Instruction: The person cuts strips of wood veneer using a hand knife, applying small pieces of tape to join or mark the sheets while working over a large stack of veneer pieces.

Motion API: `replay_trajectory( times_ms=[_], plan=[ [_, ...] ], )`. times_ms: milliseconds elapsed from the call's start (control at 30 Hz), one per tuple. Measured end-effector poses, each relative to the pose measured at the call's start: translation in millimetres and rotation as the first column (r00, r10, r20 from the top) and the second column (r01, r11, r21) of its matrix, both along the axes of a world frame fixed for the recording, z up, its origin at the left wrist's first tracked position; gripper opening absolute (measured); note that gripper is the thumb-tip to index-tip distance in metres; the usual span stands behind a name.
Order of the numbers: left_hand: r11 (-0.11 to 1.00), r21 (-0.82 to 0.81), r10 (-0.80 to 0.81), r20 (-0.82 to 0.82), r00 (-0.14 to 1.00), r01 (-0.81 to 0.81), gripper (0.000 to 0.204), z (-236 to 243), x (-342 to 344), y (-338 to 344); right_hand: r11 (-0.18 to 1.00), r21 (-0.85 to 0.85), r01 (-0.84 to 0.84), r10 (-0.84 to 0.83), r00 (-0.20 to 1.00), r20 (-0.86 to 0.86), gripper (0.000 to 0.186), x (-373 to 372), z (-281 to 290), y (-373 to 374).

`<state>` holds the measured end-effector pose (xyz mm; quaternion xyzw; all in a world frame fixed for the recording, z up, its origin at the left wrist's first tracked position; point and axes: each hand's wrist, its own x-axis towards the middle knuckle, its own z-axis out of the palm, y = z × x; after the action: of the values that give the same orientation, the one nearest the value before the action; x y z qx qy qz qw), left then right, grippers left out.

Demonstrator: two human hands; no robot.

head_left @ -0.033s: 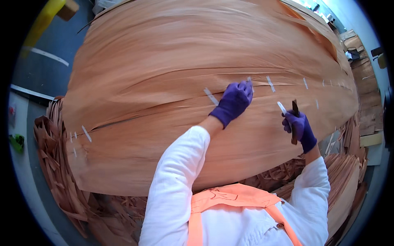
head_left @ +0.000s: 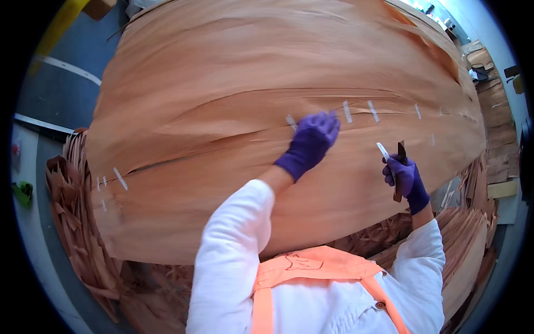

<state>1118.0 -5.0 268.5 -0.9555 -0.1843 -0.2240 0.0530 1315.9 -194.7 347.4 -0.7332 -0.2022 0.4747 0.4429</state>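
A broad sheet of tan wood veneer (head_left: 222, 206) is spread before me, with a long dark split (head_left: 172, 161) running across it. Several short white tape strips lie across the split line, among them one tape strip (head_left: 347, 112) just right of my left hand. My purple-gloved left hand (head_left: 312, 139) is palm down over the sheet, fingers somewhat bent and slightly apart, covering part of another tape strip (head_left: 291, 121). In my gloved right hand (head_left: 406, 177), held above the sheet, are a dark, narrow knife-like tool (head_left: 401, 149) and a loose white tape strip (head_left: 382, 151).
Torn veneer scraps (head_left: 72, 222) hang along the left edge, and stacked veneer (head_left: 456, 245) lies at the lower right. A yellow object (head_left: 58, 28) stands at the upper left. Loose veneer pieces (head_left: 492, 117) lie on the floor at the far right.
My left hand has moved a little left and nearer to me, uncovering a tape strip at its right. My right hand keeps its hold, almost unmoved.
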Motion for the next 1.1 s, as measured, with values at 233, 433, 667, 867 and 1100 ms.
replay_trajectory(
  times_ms=[233, 433, 667, 867, 1100],
  plan=[
    [0.92, -0.162, 0.357, -0.024, 0.934, -0.356, 0.07, 17.2, -261.8, 50.5, 0.998, 0.056, -0.001, 0.015, 0.968, -0.249, 0.024, -135.8, -1.2, 10.2],
    [0.89, -0.15, 0.398, -0.206, 0.894, -0.43, 0.071, -3.2, -327.6, 75.6, 0.991, 0.115, -0.073, 0.108, 0.936, -0.336, 0.023, -236.3, -14.1, 59.1],
    [0.977, -0.127, 0.172, -0.008, 0.985, -0.172, 0.062, -13.1, -324.4, 76.0, 0.988, 0.136, -0.071, 0.114, 0.934, -0.34, 0.022, -289.3, -11.3, 77.5],
    [0.945, -0.26, 0.199, -0.027, 0.98, -0.199, 0.058, -6.5, -320.2, 79.6, 0.987, 0.134, -0.093, 0.136, 0.922, -0.363, 0.021, -299.9, -15.2, 86.4],
    [0.95, -0.16, 0.271, -0.001, 0.963, -0.268, 0.06, -8.8, -307.6, 75.6, 0.98, 0.173, -0.101, 0.162, 0.907, -0.389, 0.021, -297.4, -20.1, 99.1]
  ],
)
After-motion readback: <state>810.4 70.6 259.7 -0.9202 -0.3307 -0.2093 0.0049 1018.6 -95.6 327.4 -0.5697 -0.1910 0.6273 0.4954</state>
